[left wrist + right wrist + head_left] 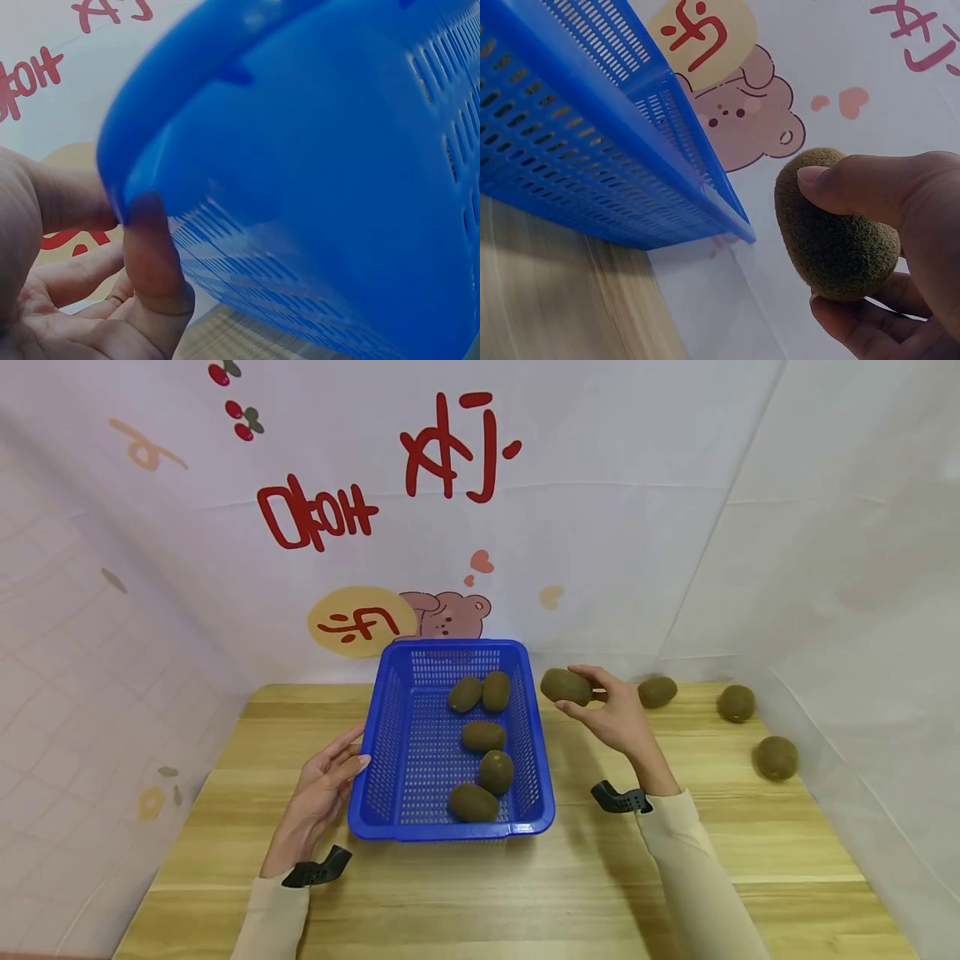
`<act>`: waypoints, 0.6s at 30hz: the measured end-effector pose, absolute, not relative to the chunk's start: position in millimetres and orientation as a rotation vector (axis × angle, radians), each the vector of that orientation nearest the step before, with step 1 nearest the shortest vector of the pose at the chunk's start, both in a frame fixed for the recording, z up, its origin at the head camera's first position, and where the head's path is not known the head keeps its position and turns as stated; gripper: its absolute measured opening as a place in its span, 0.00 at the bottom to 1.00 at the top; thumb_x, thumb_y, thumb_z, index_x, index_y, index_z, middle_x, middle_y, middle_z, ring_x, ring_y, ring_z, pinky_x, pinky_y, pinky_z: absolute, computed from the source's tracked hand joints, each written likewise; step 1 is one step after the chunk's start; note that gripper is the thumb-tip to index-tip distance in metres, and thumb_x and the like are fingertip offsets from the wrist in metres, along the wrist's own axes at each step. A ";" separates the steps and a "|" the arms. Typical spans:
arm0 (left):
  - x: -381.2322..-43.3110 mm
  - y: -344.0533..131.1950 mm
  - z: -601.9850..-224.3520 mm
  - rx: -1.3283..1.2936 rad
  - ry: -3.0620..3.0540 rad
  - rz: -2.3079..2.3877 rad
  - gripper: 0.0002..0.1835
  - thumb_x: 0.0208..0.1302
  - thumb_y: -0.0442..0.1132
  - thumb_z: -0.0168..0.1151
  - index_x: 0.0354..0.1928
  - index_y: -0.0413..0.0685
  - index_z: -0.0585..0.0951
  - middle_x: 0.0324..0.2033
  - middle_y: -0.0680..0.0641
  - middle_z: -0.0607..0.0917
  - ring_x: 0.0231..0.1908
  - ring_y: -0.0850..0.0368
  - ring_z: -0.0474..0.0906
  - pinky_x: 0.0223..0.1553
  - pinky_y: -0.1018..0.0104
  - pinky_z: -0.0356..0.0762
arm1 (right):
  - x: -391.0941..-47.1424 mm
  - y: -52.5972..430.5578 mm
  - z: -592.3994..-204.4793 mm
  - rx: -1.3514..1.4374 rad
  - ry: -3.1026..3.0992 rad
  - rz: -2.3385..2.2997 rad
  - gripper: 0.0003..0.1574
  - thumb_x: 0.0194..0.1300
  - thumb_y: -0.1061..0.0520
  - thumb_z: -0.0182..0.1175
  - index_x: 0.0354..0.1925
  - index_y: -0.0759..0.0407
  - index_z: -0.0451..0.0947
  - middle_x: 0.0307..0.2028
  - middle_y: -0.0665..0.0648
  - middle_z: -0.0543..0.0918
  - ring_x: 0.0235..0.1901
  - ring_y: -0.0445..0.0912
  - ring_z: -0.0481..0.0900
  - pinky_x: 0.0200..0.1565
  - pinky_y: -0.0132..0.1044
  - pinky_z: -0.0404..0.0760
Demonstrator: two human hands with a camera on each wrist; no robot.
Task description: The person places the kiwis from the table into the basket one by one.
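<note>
My right hand (pixel 611 708) grips a brown fuzzy kiwi (pixel 566 687) between thumb and fingers, just outside the right rim of a blue plastic basket (pixel 542 768). That same kiwi (pixel 832 232) fills the middle of the right wrist view, apart from the basket wall. My left hand (pixel 327 785) holds the basket by its left rim. Close up in the left wrist view, thumb and finger pinch the blue rim (pixel 124 142). Inside the basket, several kiwis lie toward its right side, among them one kiwi (pixel 474 802) near the front. The basket's left half shows bare mesh.
Three more kiwis lie on the wooden table (pixel 465 902): a kiwi (pixel 657 692) behind the right hand, a kiwi (pixel 737 702) farther right, and a kiwi (pixel 776 757) by the right edge. A white printed cloth (pixel 600 527) hangs behind and at both sides.
</note>
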State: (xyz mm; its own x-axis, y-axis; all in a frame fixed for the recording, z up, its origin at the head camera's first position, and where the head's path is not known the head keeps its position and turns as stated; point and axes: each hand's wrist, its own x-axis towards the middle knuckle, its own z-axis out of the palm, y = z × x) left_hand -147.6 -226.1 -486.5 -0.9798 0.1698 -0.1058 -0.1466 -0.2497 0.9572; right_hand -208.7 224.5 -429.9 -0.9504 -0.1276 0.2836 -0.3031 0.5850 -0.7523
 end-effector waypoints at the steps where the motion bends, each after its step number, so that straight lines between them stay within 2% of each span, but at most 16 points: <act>1: -147.8 -225.9 -486.4 0.029 1.782 2.339 0.38 0.72 0.29 0.61 0.79 0.40 0.58 0.47 0.52 0.82 0.45 0.63 0.84 0.46 0.71 0.87 | -209.2 223.4 -428.4 0.362 -2.620 1.303 0.40 0.61 0.49 0.76 0.68 0.55 0.75 0.57 0.60 0.84 0.55 0.54 0.82 0.58 0.52 0.83; 8: -147.3 -225.7 -485.3 0.037 1.780 2.335 0.39 0.72 0.29 0.61 0.80 0.39 0.56 0.47 0.52 0.83 0.45 0.63 0.85 0.46 0.70 0.87 | -214.5 211.1 -419.1 0.363 -2.659 1.310 0.40 0.61 0.45 0.75 0.68 0.51 0.75 0.58 0.60 0.83 0.54 0.57 0.83 0.55 0.53 0.84; 18: -148.9 -225.3 -484.3 0.001 1.791 2.317 0.38 0.72 0.30 0.62 0.80 0.41 0.57 0.48 0.51 0.83 0.45 0.62 0.85 0.45 0.70 0.87 | -230.3 188.1 -412.5 0.493 -2.632 1.321 0.38 0.59 0.50 0.77 0.66 0.55 0.77 0.56 0.60 0.85 0.52 0.54 0.83 0.56 0.51 0.85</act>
State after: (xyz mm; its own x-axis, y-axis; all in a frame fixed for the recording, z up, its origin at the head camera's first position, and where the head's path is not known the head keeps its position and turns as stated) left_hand -148.9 -225.3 -484.3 -0.9774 0.1676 -0.1288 -0.1669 -0.2378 0.9569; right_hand -230.3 188.1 -412.5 -0.9338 -0.2207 0.2817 -0.3577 0.5567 -0.7497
